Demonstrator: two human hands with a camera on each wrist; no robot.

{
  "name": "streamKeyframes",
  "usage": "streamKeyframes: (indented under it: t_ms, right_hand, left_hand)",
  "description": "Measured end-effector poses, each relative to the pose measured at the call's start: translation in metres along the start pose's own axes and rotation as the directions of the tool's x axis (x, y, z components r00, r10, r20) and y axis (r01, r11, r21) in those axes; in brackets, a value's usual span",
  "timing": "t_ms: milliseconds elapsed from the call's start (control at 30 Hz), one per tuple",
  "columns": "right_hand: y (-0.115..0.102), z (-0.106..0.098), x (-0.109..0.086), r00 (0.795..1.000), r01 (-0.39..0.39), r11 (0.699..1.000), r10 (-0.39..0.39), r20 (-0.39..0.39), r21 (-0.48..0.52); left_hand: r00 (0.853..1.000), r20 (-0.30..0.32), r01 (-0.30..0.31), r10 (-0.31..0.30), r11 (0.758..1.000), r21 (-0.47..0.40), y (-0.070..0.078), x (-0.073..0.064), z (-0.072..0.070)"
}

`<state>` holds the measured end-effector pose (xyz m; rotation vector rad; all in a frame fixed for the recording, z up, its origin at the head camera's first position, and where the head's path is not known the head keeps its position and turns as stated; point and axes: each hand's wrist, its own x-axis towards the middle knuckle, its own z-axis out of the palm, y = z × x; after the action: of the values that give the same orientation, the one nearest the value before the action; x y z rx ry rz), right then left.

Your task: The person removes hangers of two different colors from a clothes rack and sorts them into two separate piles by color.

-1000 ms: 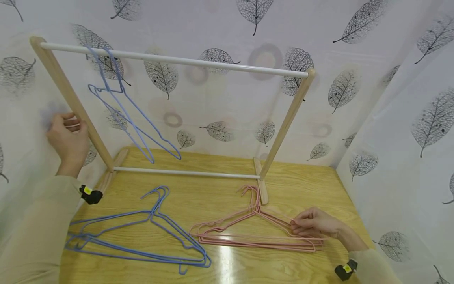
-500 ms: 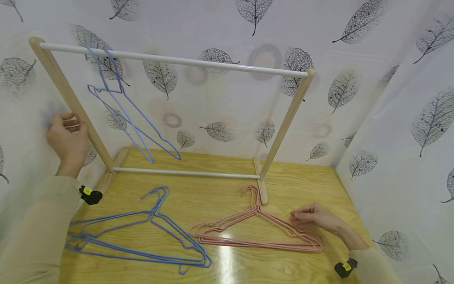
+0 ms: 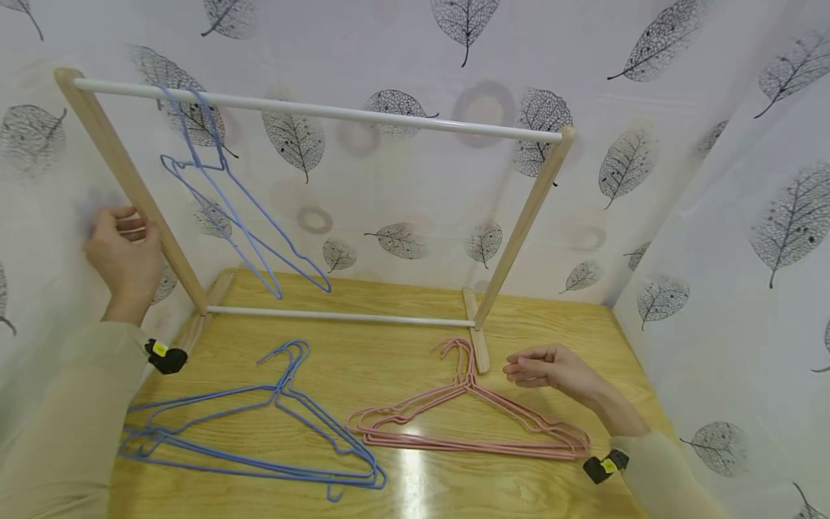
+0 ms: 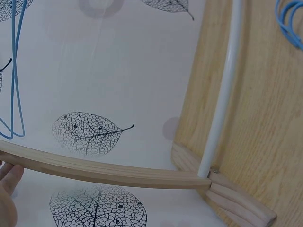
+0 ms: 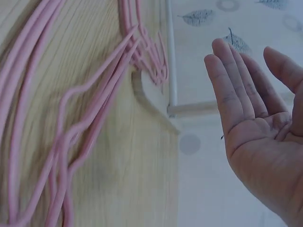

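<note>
My left hand (image 3: 126, 252) is at the left wooden post of a small clothes rack (image 3: 139, 194), its curled fingers holding the post's outer edge. In the left wrist view only part of that hand (image 4: 8, 189) shows against the post (image 4: 118, 174). My right hand (image 3: 558, 373) hovers over the right side of a stack of pink hangers (image 3: 454, 443); its fingers extend and hold nothing. The right wrist view shows its palm (image 5: 258, 127) and straight fingers apart from the pink hangers (image 5: 90, 113). Blue wire hangers (image 3: 259, 468) lie to the left.
Two blue hangers (image 3: 220, 194) hang near the left end of the rack's white top bar (image 3: 363, 114). A lower white bar (image 3: 337, 316) joins the posts near the wooden table (image 3: 519, 490). A leaf-patterned curtain (image 3: 415, 43) encloses the back and sides.
My right hand let go of the top pink hanger, which settled onto the stack, then rose and moved left. My left hand stayed at the post.
</note>
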<state>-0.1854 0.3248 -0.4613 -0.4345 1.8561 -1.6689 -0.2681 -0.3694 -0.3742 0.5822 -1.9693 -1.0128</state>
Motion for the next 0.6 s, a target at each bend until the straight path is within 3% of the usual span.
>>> streamKeyframes:
  t_ms: [600]
  right_hand:
    - [-0.034,0.067,0.077,0.987,0.136,0.987,-0.127,-0.101,0.082]
  left_hand:
    - [1.0,0.006,-0.013,0.013,1.0,0.025,-0.002,0.0,-0.002]
